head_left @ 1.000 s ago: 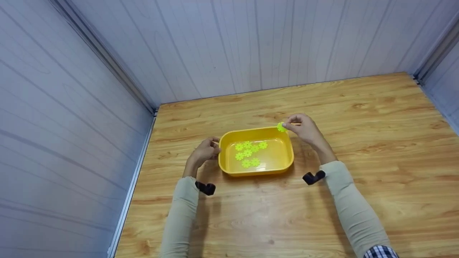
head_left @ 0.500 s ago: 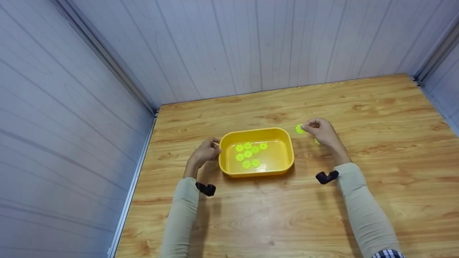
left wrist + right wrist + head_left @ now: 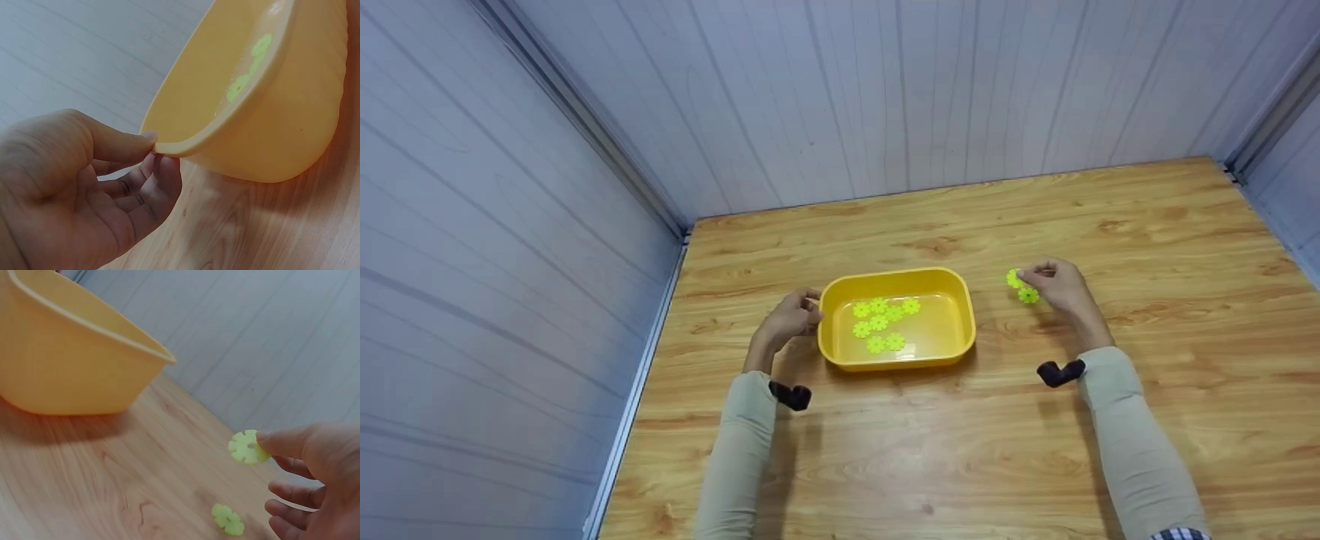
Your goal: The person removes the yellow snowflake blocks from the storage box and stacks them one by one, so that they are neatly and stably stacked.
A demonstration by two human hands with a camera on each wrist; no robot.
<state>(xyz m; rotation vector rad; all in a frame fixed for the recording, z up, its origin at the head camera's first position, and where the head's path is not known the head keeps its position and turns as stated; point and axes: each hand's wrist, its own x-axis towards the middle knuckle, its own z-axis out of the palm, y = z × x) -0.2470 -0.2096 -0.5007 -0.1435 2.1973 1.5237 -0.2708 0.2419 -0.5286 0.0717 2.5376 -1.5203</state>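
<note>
A yellow plastic basin (image 3: 896, 361) stands on the wooden surface with several bright green-yellow flower-shaped pieces (image 3: 878, 322) lying flat inside. My left hand (image 3: 789, 318) pinches the rim at its left end, thumb on top and fingers beneath, as the left wrist view shows. To the right of the basin, my right hand (image 3: 1063, 286) pinches one notched flower-shaped disc (image 3: 247, 447) between thumb and forefinger, above the surface. Another such flower piece (image 3: 228, 519) lies on the wood just below that hand.
The wood-grain tabletop (image 3: 915, 465) meets a pale panelled wall (image 3: 840, 97) at the back. A second panelled wall (image 3: 495, 285) rises along the left side. Black wrist mounts (image 3: 790, 395) sit at both cuffs.
My right hand has moved right, from the basin's far right corner to beside it, still pinching the flower-shaped disc. The piece on the table has come into view. My left hand has stayed put.
</note>
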